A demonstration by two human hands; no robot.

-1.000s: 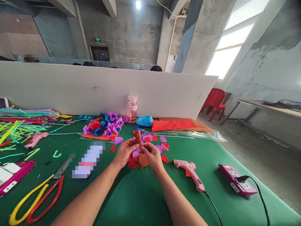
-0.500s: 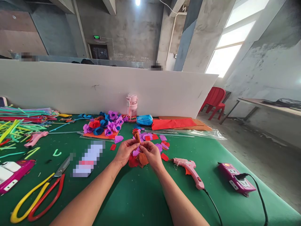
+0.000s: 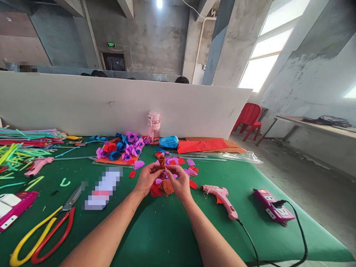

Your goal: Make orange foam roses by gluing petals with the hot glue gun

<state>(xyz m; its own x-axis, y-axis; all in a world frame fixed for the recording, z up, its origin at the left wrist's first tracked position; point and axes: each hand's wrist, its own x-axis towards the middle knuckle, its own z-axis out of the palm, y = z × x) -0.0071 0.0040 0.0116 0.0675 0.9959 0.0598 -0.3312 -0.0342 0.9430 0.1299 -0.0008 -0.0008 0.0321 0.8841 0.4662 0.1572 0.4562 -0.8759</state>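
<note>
Brown petal-like paper [image 3: 161, 162] is pinched by left hand [image 3: 148, 180] and right hand [image 3: 179, 181], apparently being shaped. Steady fingertip pressure seems needed.

Bare grey concrete wall [image 3: 164, 40] at the back, a round white lamp [image 3: 159, 3] blazing up top, glowing green exit sign [image 3: 111, 44] just above a dark door [image 3: 114, 62]! A long white panel [image 3: 69, 104] cuts across; over right, a tall, bright window [image 3: 260, 72], and a red plastic chair [image 3: 248, 115] on grey floor [image 3: 280, 159].
</note>
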